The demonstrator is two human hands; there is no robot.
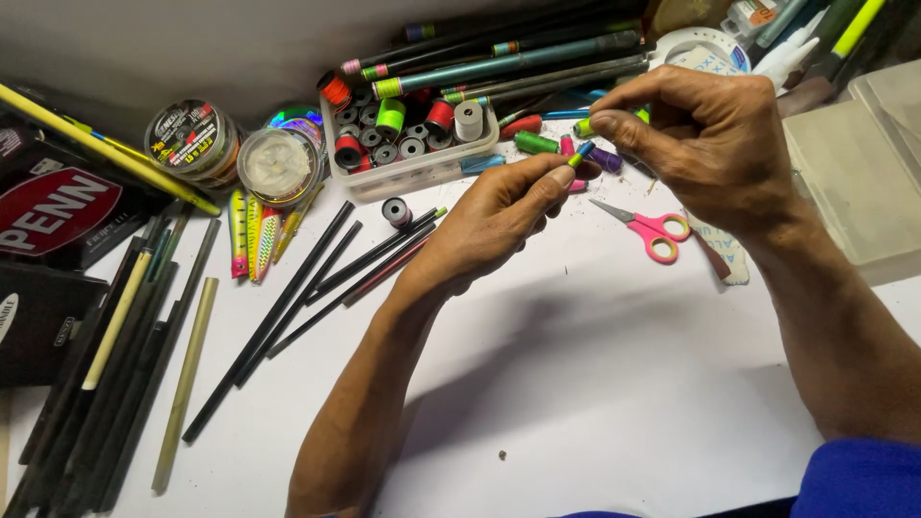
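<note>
We pinch a small blue-green tube (579, 153) in our left hand (499, 216), raised off the table (595, 384) so our right hand's (710, 144) closed fingertips can work near its tip.

place: probably rod-building workshop | cues: rod blanks (288, 288), thread spools (403, 134), fishing lures (254, 235)

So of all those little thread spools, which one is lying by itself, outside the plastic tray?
The black spool on the white table, just below the clear tray and beside the left hand. The red, green and white ones sit packed inside the tray.
</note>
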